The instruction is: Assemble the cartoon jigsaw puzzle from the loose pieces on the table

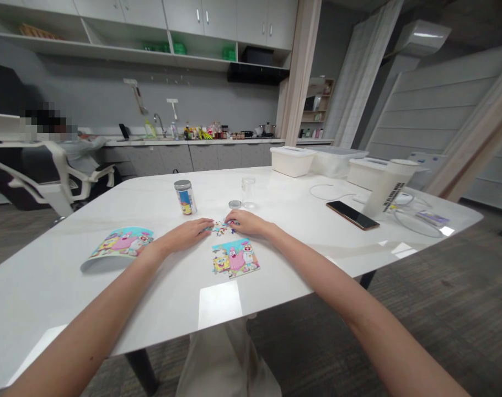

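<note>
**Both hands at a small heap of puzzle pieces, white counter**

At far left a seated person (79, 151) is seen in a white office chair (39, 176), well apart from the work. On the counter (48, 281), a curled cartoon picture sheet (118, 245) is noted at left, its near edge lifted off the surface.

The left hand (188, 230) is laid palm down, fingers loosely together and pointing right, tips touching the left edge of the loose puzzle pieces (220, 226). Behind it, a lidded jar (185, 197) with a printed label stands upright.

The pieces are gathered in a small heap between the two hands, just beyond a flat cartoon picture card (235, 258). Whether any single piece is pinched cannot be told.

The right hand (249, 222) is laid flat against the right side of the heap, fingers curved inward. Behind it, a small lid (235, 204) and an open clear jar (248, 192) stand near each other.

Further right: a phone (352, 214), a tall white cup (389, 188), white storage bins (292, 160).

Handling judgement: the pieces are expected to be very light, thin, fairly stiff and apt to slide on the glossy counter. Single pieces are best pinched at the edges with fingertips; the heap is best swept together with cupped hands.
</note>
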### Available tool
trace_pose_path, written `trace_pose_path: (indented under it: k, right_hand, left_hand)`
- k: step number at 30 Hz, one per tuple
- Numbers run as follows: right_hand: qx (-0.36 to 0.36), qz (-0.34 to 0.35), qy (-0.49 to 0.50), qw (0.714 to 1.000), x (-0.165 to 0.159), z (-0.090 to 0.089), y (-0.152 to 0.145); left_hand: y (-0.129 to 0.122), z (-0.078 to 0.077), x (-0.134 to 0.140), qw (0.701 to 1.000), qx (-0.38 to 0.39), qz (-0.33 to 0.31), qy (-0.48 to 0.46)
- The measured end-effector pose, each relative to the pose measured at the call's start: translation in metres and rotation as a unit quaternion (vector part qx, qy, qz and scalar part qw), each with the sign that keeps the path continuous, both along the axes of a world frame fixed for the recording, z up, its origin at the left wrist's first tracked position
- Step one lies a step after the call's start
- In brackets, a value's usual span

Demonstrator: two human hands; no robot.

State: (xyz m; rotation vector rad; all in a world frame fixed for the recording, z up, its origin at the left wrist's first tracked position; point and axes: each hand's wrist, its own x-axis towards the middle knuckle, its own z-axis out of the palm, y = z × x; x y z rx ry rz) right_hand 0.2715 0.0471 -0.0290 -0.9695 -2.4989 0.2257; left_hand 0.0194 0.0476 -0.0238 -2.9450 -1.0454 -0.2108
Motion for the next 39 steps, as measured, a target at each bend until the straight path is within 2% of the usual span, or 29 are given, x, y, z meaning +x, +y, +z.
trace_pose_path:
  k: [18, 24, 29, 34, 39]
  right_hand:
    - [0.018, -0.016, 0.005, 1.000, 0.000, 0.002, -0.001]
    - [0.020, -0.028, 0.007, 0.999, -0.002, -0.001, 0.003]
    - [0.015, -0.009, 0.009, 1.000, 0.000, -0.001, 0.002]
    - [0.007, 0.022, 0.008, 1.000, 0.004, 0.000, 0.002]
    - [0.003, 0.026, 0.008, 1.000, 0.003, -0.003, 0.007]
  left_hand:
    - [-0.009, 0.013, 0.003, 0.999, 0.024, -0.027, -0.004]
    - [-0.010, 0.015, 0.002, 0.999, 0.045, 0.015, -0.013]
    - [-0.011, 0.011, 0.002, 0.997, 0.050, 0.064, -0.007]
    - [-0.011, 0.012, 0.002, 0.997, 0.044, 0.056, -0.005]
    - [-0.009, 0.012, 0.002, 0.998, 0.046, 0.047, -0.019]
